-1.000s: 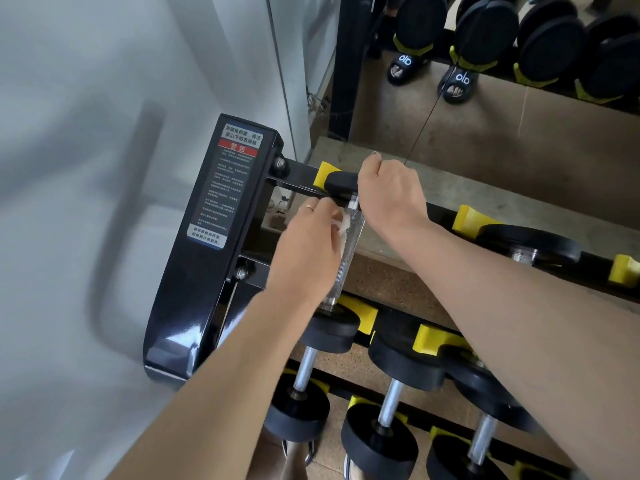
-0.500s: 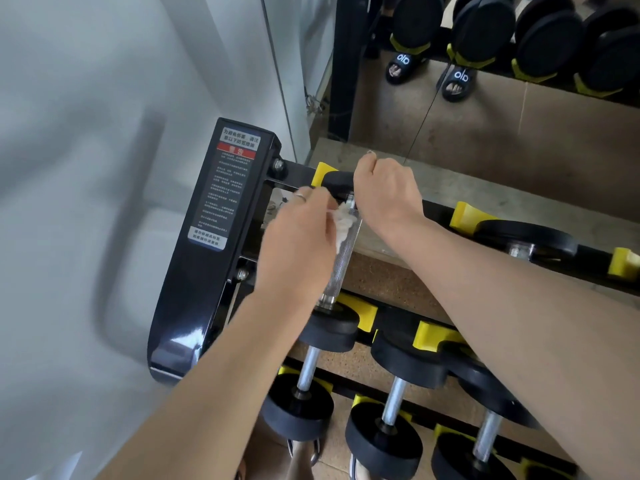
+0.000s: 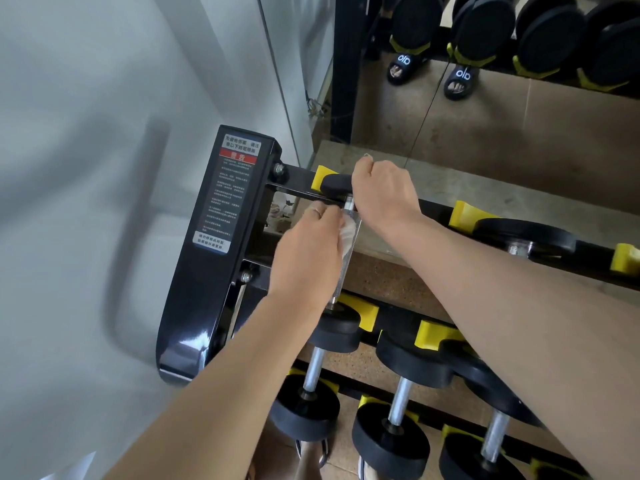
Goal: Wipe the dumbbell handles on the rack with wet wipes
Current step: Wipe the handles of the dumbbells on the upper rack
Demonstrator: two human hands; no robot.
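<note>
Knurled dumbbell handle [image 3: 347,261] on the rack's top tier [image 3: 433,207], leftmost slot. Wet wipe [image 3: 347,233] pinched against it by left hand [image 3: 308,252]; right hand [image 3: 384,194] curled over far end. Risk: wipe snagging on knurling, or dumbbell rolling off its yellow cradle [image 3: 360,311].

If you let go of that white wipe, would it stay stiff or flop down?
Probably flop: the wipe looks thin and crumpled against the handle under the left hand. It likely weighs almost nothing and may cling, being wet.
</note>
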